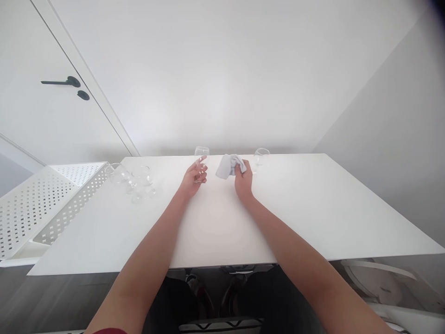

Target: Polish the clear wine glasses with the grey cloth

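My left hand (194, 178) is closed around a clear stemmed wine glass (202, 151), held upright near the table's back edge. Its bowl shows above my fingers, while the stem is partly hidden behind them. A crumpled light grey cloth (227, 166) is gripped in my right hand (244, 180), a short way to the right of that glass and apart from it. Just beyond my right hand stands another clear glass (261, 157), its lower part faint against the white top. At the left end of the table are several clear stemmed glasses (141, 175) close together.
The white table (222, 222) reaches back to a pale wall. Left of it stands a white perforated rack or basket (34, 208), near a door with a dark handle (71, 81). Below the right front edge is a pale bag-like container (375, 283).
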The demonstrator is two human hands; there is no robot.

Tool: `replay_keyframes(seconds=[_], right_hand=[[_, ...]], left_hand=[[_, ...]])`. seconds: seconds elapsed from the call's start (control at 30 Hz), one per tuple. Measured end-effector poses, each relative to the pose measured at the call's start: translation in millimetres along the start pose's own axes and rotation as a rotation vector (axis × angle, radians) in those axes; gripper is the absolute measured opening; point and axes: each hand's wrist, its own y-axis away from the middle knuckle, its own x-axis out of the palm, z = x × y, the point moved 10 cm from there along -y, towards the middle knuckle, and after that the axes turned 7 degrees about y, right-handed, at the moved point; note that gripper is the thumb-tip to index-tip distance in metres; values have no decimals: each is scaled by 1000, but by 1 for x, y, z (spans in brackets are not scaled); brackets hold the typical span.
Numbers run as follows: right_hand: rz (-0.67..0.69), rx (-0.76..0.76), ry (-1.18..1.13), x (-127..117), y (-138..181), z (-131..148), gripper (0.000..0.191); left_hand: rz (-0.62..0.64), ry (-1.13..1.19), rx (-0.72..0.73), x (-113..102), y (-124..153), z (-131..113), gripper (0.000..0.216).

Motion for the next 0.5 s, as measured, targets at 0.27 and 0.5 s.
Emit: replay_keyframes(seconds=[0.27,0.5], right_hand=[[189,310,-447,32,-1,-32,27],[449,313,-590,50,7,-12,22]], left_hand=[[221,-340,-153,29,7,33,49],[201,-240,-261,28,10,39,47]])
